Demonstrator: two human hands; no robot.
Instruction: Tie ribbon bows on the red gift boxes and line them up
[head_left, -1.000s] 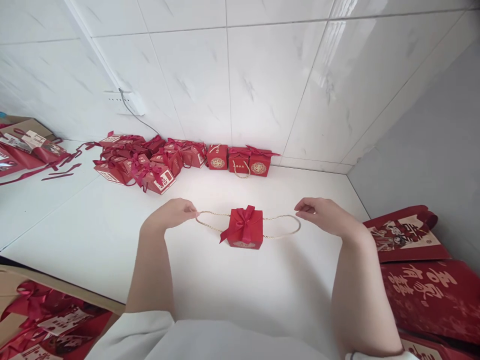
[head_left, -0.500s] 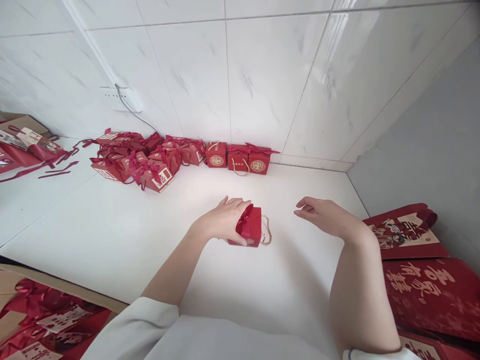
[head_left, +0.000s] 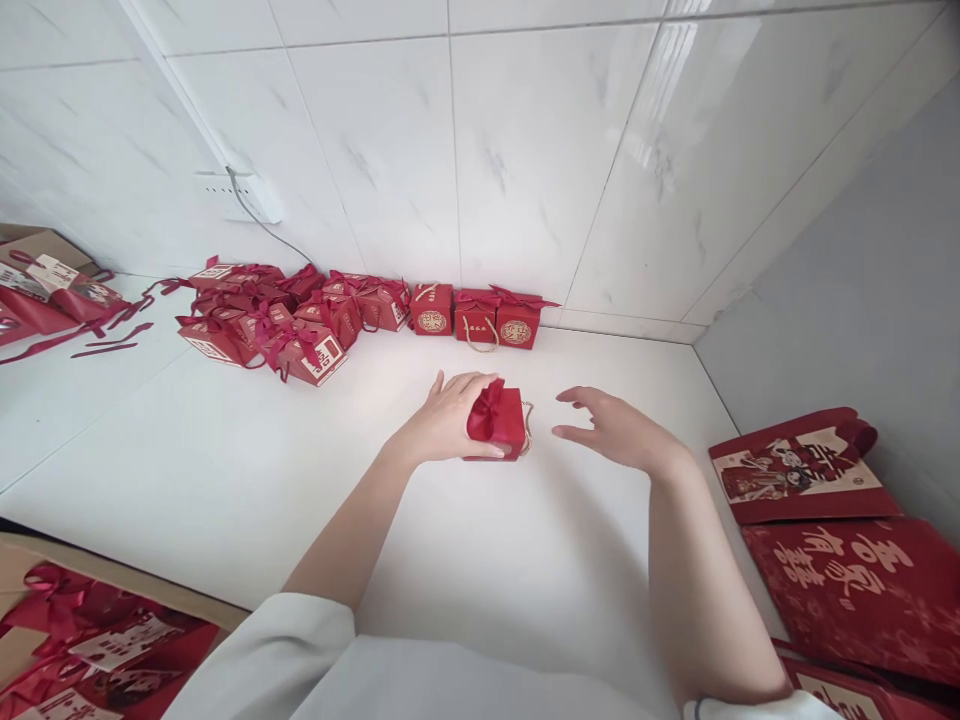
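A small red gift box [head_left: 504,425] with a red ribbon bow on top and a gold cord handle rests on the white surface in front of me. My left hand [head_left: 448,417] wraps round its left side, thumb in front and fingers over the top. My right hand [head_left: 611,430] hovers just right of the box with its fingers spread, holding nothing. The gold cord hangs bunched at the box's right side.
A row and heap of similar red boxes [head_left: 315,315] lies along the tiled wall. Red paper bags [head_left: 832,540] lie at the right. A cardboard carton [head_left: 90,640] with red items sits at lower left. Another carton [head_left: 45,280] stands far left.
Both hands let go of the stretched gold cord. The left hand took hold of the box and pushed it a little farther away. The right hand moved in toward it.
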